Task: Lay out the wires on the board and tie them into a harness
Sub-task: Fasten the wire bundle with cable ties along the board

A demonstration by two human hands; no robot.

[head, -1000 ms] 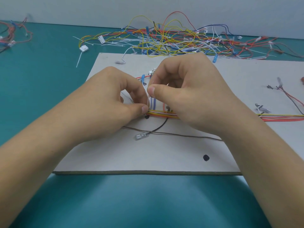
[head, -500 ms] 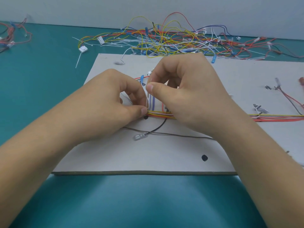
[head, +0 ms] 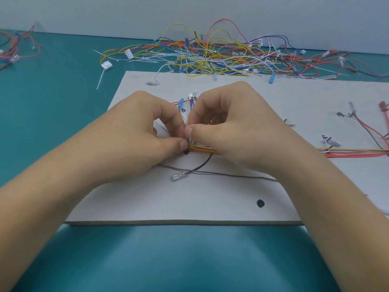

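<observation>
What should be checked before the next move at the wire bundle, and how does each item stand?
1. The wire bundle lies flat on the board: ok.
2. The left hand and right hand meet at one spot over the bundle: ok.
3. Both pinch a thin white strip, perhaps a cable tie: ok.
4. Strip looped round the bundle: cannot tell, the fingers hide it.
5. All wires gathered: not ok; the black wire with its clear terminal lies apart.
</observation>
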